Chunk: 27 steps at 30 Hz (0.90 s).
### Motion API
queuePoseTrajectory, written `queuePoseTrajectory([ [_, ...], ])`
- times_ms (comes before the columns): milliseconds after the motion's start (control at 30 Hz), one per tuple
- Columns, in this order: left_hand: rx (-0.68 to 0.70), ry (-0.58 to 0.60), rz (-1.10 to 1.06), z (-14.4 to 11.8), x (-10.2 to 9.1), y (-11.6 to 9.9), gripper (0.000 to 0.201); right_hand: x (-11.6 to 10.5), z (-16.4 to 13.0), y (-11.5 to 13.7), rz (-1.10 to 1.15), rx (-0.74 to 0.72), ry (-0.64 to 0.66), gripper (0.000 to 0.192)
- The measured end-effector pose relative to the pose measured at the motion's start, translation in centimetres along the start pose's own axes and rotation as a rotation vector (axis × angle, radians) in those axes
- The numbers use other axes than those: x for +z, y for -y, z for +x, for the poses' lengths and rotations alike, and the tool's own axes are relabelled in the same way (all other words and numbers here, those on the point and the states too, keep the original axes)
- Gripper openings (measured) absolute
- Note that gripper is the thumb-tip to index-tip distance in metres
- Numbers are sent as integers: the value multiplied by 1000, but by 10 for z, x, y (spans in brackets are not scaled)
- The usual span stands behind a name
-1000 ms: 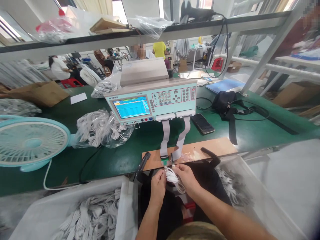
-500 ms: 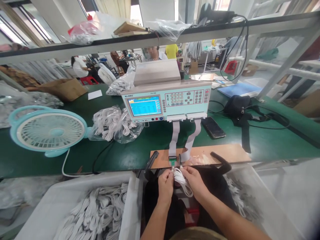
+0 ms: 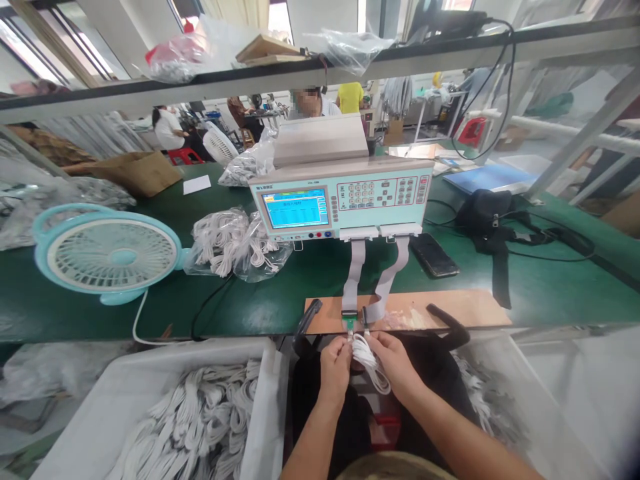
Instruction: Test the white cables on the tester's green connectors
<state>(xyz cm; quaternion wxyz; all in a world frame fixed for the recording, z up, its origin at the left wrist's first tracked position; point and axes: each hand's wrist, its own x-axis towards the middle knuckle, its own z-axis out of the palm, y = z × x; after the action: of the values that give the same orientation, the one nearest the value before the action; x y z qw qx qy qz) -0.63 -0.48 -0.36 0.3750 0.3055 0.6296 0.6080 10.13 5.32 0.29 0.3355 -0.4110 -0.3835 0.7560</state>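
Observation:
A coiled white cable (image 3: 369, 363) hangs between my two hands at the table's front edge. My left hand (image 3: 336, 363) pinches one end of it, close against a small green circuit board (image 3: 351, 323). My right hand (image 3: 393, 357) is closed on the other end, beside the second ribbon connector (image 3: 367, 316). Whether the plugs are fully seated cannot be made out. Two grey ribbon cables (image 3: 354, 273) run from these connectors up to a tester (image 3: 345, 200) with a lit blue screen. An orange-brown board (image 3: 450, 308) lies under the connectors.
Left of my legs stands a white bin (image 3: 267, 393) of coiled cables; another bin (image 3: 540, 400) is at right. A blue fan (image 3: 115, 253), bagged cables (image 3: 220, 240), a phone (image 3: 434, 255) and a black pouch (image 3: 483, 217) lie on the green table (image 3: 270, 307). A shelf bar (image 3: 280, 70) crosses above.
The tester's screen now shows a line of large text across its blue field. My view has shifted slightly, so the scene sits further right. Both hands keep their hold on the cable.

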Motion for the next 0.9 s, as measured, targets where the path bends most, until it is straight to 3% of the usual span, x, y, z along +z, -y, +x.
queuePoseTrajectory([
  [100,32,5,14,1,1,4,22,0,0,-1,11,9,6,39],
  [333,-45,-72,-174,-3,14,12,28,2,-3,5,-10,0,-15,36],
  [567,-96,-85,-115,-4,12,6,36,0,-1,1,-30,-10,-5,40],
  [700,-37,-56,-129,-2,14,6,37,2,0,1,-65,-45,-18,41],
  [900,-59,-144,-155,3,20,10,41,10,-7,12,-5,-41,2,39],
])
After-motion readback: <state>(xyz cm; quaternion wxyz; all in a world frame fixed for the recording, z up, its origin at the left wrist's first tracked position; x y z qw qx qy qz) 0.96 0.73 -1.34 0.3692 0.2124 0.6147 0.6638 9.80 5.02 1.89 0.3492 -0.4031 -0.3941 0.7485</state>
